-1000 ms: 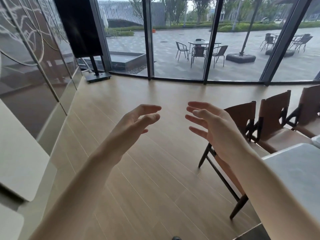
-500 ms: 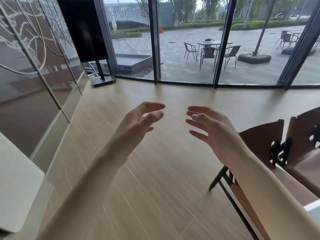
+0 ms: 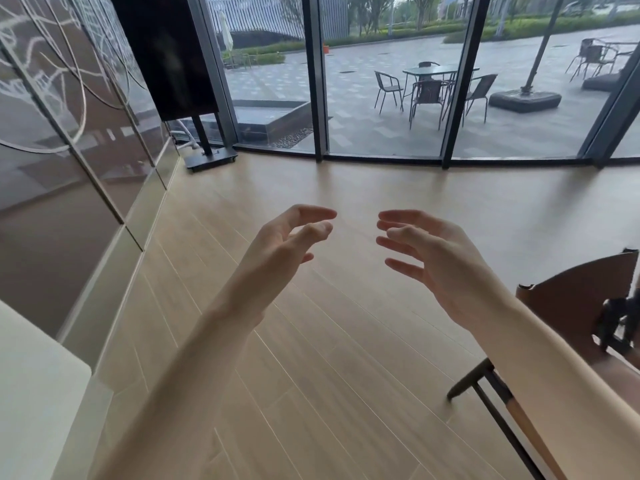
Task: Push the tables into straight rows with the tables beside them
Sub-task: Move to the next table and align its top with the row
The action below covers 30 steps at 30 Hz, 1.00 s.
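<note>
Only a pale tabletop (image 3: 31,393) corner shows, at the lower left edge.
Both the left hand (image 3: 280,251) and right hand (image 3: 440,261) hover empty over the wooden floor (image 3: 346,358), fingers loosely spread; a brown chair (image 3: 571,306) stands right.

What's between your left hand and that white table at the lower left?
Head view: nothing stands between the left hand and the white table; only bare wood floor along the wall panels.

Both the left hand (image 3: 277,251) and right hand (image 3: 440,258) were held empty, fingers (image 3: 398,216) relaxed, above the wooden floor (image 3: 346,341).
</note>
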{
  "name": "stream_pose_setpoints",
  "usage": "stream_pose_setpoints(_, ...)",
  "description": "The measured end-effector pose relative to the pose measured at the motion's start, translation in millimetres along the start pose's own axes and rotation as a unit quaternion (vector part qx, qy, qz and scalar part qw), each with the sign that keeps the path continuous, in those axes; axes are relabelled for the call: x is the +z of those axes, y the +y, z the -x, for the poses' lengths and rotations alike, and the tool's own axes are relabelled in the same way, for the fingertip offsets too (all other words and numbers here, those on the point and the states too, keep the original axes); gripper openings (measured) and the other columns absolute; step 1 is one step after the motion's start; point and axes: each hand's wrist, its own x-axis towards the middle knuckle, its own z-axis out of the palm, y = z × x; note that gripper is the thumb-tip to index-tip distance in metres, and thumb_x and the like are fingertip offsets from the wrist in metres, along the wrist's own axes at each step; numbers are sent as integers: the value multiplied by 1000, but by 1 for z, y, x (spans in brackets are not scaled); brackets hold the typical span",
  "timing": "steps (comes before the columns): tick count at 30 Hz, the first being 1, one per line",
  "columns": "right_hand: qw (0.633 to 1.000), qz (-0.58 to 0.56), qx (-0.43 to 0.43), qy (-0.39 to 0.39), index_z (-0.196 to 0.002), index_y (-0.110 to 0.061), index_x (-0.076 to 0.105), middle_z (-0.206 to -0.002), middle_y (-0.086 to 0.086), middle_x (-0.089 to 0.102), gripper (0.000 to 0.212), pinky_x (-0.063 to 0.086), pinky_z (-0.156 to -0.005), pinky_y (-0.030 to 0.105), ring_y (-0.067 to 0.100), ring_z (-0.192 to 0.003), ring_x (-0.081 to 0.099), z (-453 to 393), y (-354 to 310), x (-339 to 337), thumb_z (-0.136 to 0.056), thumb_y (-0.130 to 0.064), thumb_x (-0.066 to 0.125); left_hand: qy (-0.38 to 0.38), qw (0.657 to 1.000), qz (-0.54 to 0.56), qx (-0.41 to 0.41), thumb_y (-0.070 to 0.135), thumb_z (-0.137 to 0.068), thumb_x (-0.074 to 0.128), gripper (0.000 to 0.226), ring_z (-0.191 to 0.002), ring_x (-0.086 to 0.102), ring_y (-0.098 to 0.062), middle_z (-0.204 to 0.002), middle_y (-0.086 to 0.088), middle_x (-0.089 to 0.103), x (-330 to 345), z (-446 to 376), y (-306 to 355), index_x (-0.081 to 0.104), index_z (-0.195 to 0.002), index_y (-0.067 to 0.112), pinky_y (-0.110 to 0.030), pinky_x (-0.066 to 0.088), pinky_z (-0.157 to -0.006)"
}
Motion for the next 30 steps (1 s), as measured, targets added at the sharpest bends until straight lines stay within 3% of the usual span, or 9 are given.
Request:
stream_pose_setpoints(6, 999, 9, -26, 35, -107, -22, 75, -116, -1, 75, 21, 54, -104, 45, 13, -110, 71, -71, -12, 46, -96, -10, 62, -23, 999, 9, 25, 40, -88, 60, 25, -112, 65, 2, -113, 19, 73, -62, -72, -24, 72, -109, 39, -36, 53, -102)
stream_pose_setpoints(14, 997, 69, -28, 26, -104, -25, 76, -116, -2, 75, 19, 55, -102, 42, 12, -109, 71, -147, -19, 107, -96, -12, 63, -34, 999, -20, 25, 46, -81, 60, 28, -105, 66, 5, -102, 25, 73, -131, -150, -62, 73, -106, 41, -42, 49, -108)
stream_pose_setpoints(17, 996, 73, -23, 33, -105, -24, 75, -119, 1, 74, 19, 55, -102, 43, 13, -110, 71, -170, -19, 117, -96, -12, 63, -12, 999, 15, 44, 42, -84, 61, 23, -107, 69, -8, -105, 14, 76, -140, -168, -75, 74, -102, 39, -46, 51, -105)
stream_pose_setpoints(21, 996, 69, -19, 48, -104, -24, 76, -119, 1, 74, 19, 54, -103, 44, 14, -110, 71, -200, -15, 126, -98, -12, 62, -11, 998, 57, 33, 39, -83, 60, 21, -111, 68, -5, -106, 16, 75, -151, -201, -90, 74, -98, 37, -40, 53, -103)
stream_pose_setpoints(30, 995, 54, 2, 84, -106, -23, 75, -120, 1, 73, 19, 55, -102, 43, 13, -111, 71, -282, 3, 96, -98, -13, 61, -67, 995, 70, 13, 36, -83, 59, 23, -106, 70, -5, -110, 10, 75, -124, -296, -107, 74, -100, 31, -40, 54, -102)
